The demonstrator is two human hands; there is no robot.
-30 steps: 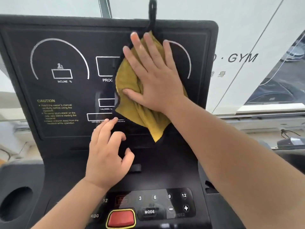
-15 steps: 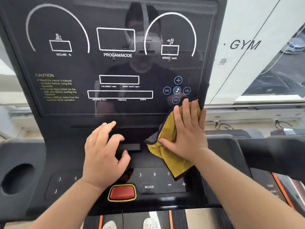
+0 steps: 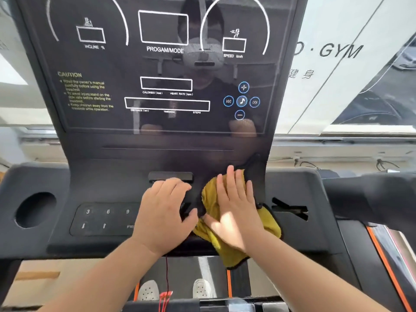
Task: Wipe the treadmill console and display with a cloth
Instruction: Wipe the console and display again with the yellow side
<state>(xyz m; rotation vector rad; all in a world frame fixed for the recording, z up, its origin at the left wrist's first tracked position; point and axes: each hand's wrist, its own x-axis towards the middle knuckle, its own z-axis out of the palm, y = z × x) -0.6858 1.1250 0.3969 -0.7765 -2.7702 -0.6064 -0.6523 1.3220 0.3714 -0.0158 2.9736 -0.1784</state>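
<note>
Right hand [image 3: 234,212] presses the yellow cloth [image 3: 269,226] flat near the console's [image 3: 101,181] right edge. Left hand [image 3: 164,212] rests relaxed, empty, just beside. Keypad [image 3: 105,218] and cup hole [image 3: 35,209] lie leftward.

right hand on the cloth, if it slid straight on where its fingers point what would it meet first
Probably the console's upward curve just ahead of the right hand and cloth, below the display; depth is unclear.

head view; down-forward; close over console [image 3: 94,185]
</note>
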